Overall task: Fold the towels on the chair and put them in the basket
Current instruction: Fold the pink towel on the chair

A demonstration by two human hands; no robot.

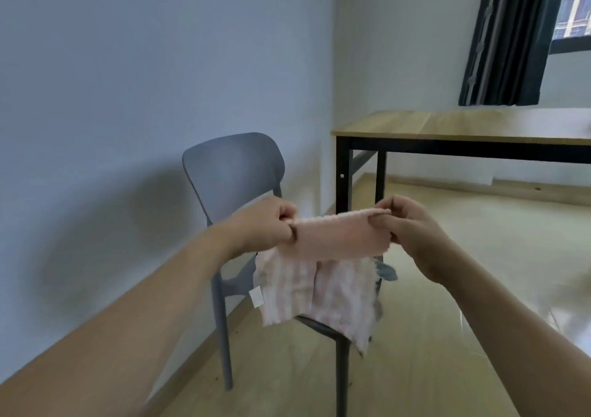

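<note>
soft daylight from the window point(574, 3), mild blur, edges warped.

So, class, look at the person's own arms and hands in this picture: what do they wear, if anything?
Both forearms are bare as far as the frame shows: no sleeves, gloves, watch or bracelet. The left hand and right hand show no rings that the blurred picture lets one make out.

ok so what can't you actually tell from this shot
Head view only:
- Basket: not in frame anywhere.
- Chair seat: covered by the striped towel, so any more towels beneath are hidden.
- Pink towel: its fold count is unclear, since both hands' fingers cover the ends.
- Towel label: too small to read.
</note>
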